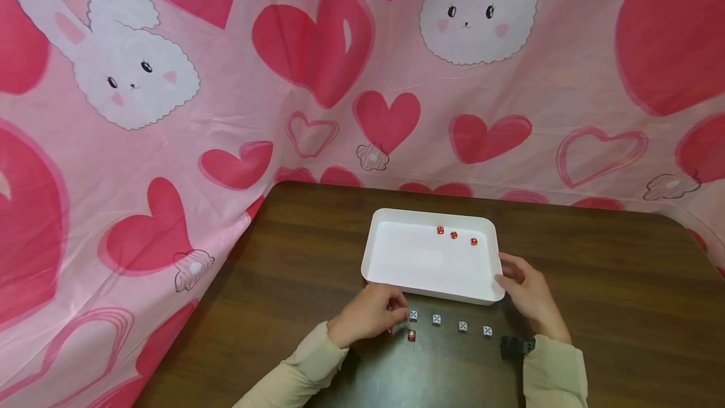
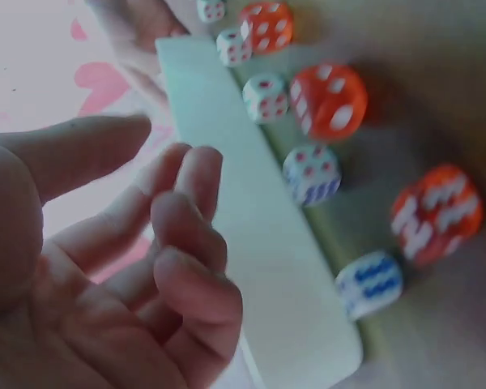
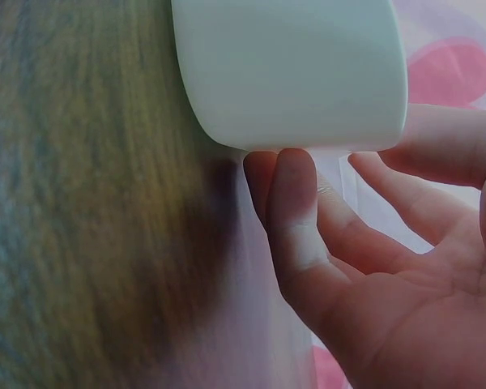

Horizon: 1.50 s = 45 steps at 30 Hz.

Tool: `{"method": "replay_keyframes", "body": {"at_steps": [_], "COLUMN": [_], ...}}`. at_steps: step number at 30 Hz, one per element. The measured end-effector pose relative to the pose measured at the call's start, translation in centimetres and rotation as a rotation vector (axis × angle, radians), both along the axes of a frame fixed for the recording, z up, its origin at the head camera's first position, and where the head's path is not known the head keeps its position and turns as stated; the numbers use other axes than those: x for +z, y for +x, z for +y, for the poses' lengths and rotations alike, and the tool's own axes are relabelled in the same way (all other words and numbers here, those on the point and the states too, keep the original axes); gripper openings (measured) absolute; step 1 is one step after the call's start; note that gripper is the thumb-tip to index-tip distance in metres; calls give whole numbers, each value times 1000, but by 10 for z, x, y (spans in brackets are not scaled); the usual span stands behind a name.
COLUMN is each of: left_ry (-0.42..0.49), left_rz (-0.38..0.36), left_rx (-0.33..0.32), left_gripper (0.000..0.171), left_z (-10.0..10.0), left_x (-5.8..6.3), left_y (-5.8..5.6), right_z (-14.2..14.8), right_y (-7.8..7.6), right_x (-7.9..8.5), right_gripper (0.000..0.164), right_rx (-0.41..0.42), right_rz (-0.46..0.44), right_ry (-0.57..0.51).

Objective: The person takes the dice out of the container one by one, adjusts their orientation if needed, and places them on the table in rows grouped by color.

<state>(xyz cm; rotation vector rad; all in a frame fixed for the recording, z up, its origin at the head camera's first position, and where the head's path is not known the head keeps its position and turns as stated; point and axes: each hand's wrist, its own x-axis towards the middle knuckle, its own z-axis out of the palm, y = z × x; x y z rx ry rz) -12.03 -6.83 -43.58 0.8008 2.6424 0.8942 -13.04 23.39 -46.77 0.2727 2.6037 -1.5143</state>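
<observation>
My left hand (image 1: 370, 312) hovers over the left end of a row of small white dice (image 1: 436, 319), at the near side of a white tray (image 1: 430, 291). Its fingers are loosely bent, and nothing lies between thumb and fingertips in the left wrist view. Close by that hand sit red dice (image 1: 411, 335), three of them in the left wrist view; the hand hides part of them from the head view. My right hand (image 1: 529, 294) grips the tray's right end, thumb (image 3: 445, 142) at the rim and bent fingers (image 3: 293, 190) against the outer wall.
Three red dice (image 1: 454, 235) lie inside the tray near its back right. Everything stands on a dark wooden table (image 1: 612, 288). Pink cloth (image 1: 317, 80) with hearts and rabbits hangs behind it and along the left side. A dark band (image 1: 514, 346) is on the right wrist.
</observation>
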Motion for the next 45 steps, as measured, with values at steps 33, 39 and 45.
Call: {"method": "replay_keyframes", "body": {"at_steps": [33,39,45], "left_ry": [-103,36,207], "left_rz": [310,293,306], "left_rx": [27,24,22], "left_gripper": [14,13,11], "left_z": [-4,11,29], "left_x": [98,100,98], "left_y": [-47,-61,-73], "right_z": [-1,1,1], "right_y": [1,-1,-3], "right_x": [3,2,2], "right_gripper": [55,54,54], "right_rx": [6,2,6], "right_rz": [-16,-10,-14], "right_ry": [-22,-22,-21]}}
